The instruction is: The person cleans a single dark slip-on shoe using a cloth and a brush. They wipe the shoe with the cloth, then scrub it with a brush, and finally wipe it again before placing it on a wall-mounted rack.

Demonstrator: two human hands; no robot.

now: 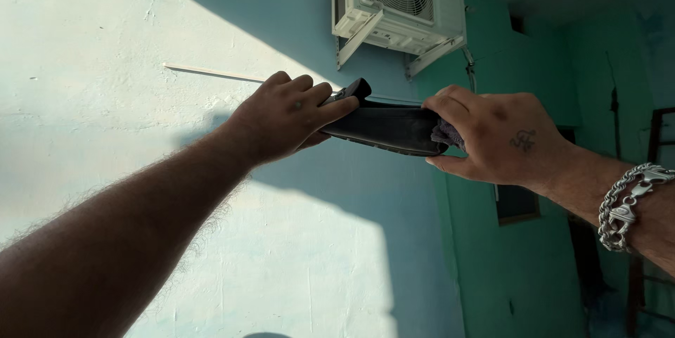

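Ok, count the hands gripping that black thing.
2. The left hand grips the near end of the black object; the right hand holds its far end, pressing a purple cloth against it.

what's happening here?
A person holds a long black object up in front of a blue wall. The left hand grips one end; the right hand holds the other with a purplish cloth against it. An air conditioner unit hangs on the wall above.

A long black curved object [383, 127], perhaps a sandal, was held aloft nearly level; a purplish cloth [447, 134] was bunched against its right end.
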